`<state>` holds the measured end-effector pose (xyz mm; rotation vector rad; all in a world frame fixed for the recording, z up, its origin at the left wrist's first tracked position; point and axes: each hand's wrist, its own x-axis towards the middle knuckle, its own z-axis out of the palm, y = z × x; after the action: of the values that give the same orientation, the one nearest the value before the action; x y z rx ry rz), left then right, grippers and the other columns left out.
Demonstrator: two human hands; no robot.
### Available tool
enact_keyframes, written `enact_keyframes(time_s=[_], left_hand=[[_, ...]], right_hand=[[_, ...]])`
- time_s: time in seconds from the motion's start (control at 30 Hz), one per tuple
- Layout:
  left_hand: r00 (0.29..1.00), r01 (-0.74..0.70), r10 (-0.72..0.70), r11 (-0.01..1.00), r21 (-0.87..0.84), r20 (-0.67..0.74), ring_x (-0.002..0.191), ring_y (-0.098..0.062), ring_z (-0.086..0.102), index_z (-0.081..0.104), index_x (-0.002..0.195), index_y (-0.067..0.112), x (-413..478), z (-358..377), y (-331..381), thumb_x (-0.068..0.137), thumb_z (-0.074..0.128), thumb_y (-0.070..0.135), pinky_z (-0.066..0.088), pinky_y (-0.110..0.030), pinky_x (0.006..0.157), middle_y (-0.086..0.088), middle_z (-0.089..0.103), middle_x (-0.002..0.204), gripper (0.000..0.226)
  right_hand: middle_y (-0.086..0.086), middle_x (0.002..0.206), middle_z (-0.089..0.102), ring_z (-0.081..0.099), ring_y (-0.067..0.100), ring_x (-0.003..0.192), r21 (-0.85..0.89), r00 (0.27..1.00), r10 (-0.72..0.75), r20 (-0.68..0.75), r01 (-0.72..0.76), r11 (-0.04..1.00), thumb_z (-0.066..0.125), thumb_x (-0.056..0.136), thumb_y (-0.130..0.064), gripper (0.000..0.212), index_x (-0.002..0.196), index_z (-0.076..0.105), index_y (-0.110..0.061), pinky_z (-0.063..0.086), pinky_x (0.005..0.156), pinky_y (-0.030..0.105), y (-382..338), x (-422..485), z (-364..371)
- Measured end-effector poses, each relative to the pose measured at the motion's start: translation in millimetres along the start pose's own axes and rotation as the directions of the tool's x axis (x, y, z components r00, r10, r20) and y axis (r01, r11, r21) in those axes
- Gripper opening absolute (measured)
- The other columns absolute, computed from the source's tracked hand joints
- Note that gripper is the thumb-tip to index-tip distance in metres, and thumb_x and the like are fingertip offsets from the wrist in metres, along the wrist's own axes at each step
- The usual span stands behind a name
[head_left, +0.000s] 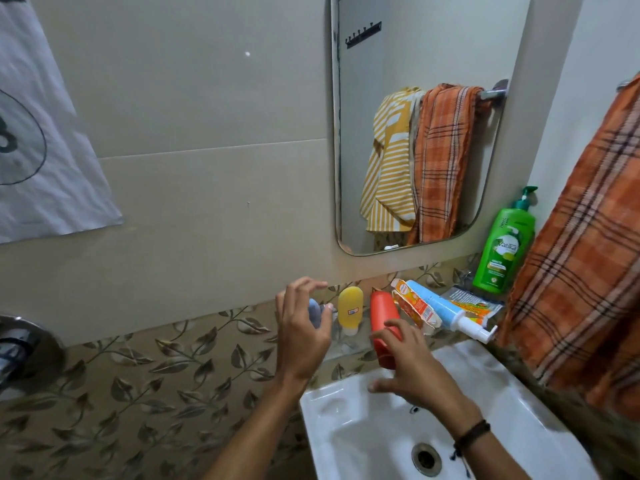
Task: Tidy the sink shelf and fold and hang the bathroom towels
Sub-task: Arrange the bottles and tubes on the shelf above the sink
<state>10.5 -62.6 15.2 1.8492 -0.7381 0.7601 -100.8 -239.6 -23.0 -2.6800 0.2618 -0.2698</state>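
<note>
Your right hand (412, 370) was spread wide over the sink (346, 427), fingers straight, holding nothing. The thumb crossed the lower end of the red bottle (381, 310); I couldn't tell whether it touched. That bottle stood on the shelf (341, 353) with its long axis near upright, just up and ahead of that hand, so the right was the nearer hand. The yellow bottle (349, 308) stood just beside it, on the left.

Your left hand (301, 337) was arched loosely round a small blue-grey item (314, 311) at the shelf's left end, which was half hidden. Grip or hover, cannot tell.

A blue pump tube (440, 306) and an orange carton (414, 304) lay tipped over on the right. The checked towel (581, 289) hung unfolded, not yet dealt with.
</note>
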Motion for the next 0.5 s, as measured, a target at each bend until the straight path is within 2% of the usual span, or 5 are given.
enact_keyframes(time_s=[0.07,0.13,0.27,0.37,0.5], left_hand=[[0.998,-0.03,0.032,0.999,-0.035,0.049,0.105,-0.015,0.05,0.061,0.112,0.022,-5.3,11.9,3.4,0.084,0.072,0.002,0.048,-0.033,0.088,0.009,0.057,0.113,0.036],[0.995,-0.045,0.051,0.997,-0.07,0.084,0.098,-0.014,0.052,0.062,0.107,0.021,-13.7,21.6,3.6,0.083,0.068,-0.001,0.05,-0.035,0.085,0.011,0.058,0.108,0.033],[0.986,-0.045,0.066,0.99,-0.136,0.15,0.092,-0.006,0.056,0.062,0.101,0.022,-29.7,35.5,1.7,0.085,0.068,-0.004,0.052,-0.032,0.08,0.017,0.057,0.099,0.031],[0.97,0.009,0.031,0.987,-0.16,0.242,0.089,-0.003,0.059,0.063,0.102,0.022,-38.6,42.8,-1.5,0.089,0.066,-0.002,0.054,-0.031,0.078,0.015,0.06,0.097,0.027],[0.935,0.073,-0.01,0.984,-0.163,0.356,0.101,-0.003,0.062,0.064,0.116,0.023,-45.3,52.2,-2.4,0.089,0.061,0.002,0.054,-0.028,0.089,0.013,0.062,0.113,0.035]], right_hand=[[-0.013,0.144,0.026,0.029,0.018,0.135,-0.056,0.992,-0.043,-0.123,0.037,0.998,0.081,0.075,-0.035,0.067,0.131,0.045,-0.036,0.048,0.097,0.031,5.0,-3.1,17.3],[-0.011,0.137,0.036,0.041,0.023,0.127,-0.042,0.971,-0.077,-0.227,0.07,0.997,0.073,0.076,-0.021,0.054,0.123,0.051,-0.034,0.051,0.091,0.03,9.4,-1.8,21.2],[-0.009,0.125,0.055,0.052,0.019,0.112,0.016,0.925,-0.104,-0.365,0.118,0.993,0.071,0.073,-0.017,0.043,0.114,0.062,-0.029,0.052,0.087,0.03,16.6,-3.7,8.3],[-0.011,0.115,0.062,0.057,0.013,0.104,0.114,0.873,-0.063,-0.483,0.135,0.984,0.062,0.072,-0.025,0.038,0.11,0.065,-0.027,0.05,0.087,0.027,13.9,-6.8,-11.8],[-0.013,0.102,0.065,0.06,0.009,0.093,0.224,0.82,0.009,-0.572,0.146,0.964,0.065,0.072,-0.022,0.038,0.11,0.066,-0.028,0.049,0.082,0.023,9.8,-2.9,-43.0]])
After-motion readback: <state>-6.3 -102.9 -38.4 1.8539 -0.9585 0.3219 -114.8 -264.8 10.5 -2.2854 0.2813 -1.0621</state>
